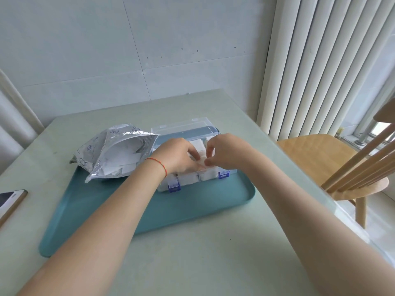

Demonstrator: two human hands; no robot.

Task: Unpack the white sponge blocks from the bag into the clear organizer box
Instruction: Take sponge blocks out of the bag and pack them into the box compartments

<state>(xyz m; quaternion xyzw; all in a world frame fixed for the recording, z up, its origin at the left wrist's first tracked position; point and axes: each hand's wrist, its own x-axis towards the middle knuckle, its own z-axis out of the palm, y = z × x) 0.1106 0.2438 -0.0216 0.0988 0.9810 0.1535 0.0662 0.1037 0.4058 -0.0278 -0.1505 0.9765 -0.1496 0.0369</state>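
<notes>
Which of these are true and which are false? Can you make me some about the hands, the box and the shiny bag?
1. Both hands, the left hand and the right hand, are over the clear organizer box. True.
2. The box lid is closed. False: the lid is open, tipped back behind the box.
3. The silver bag lies left of the box on the teal tray. True.
4. The bag is empty. False: white sponge blocks still show inside its open mouth.
5. The box's clips are red. False: they are blue.
</notes>
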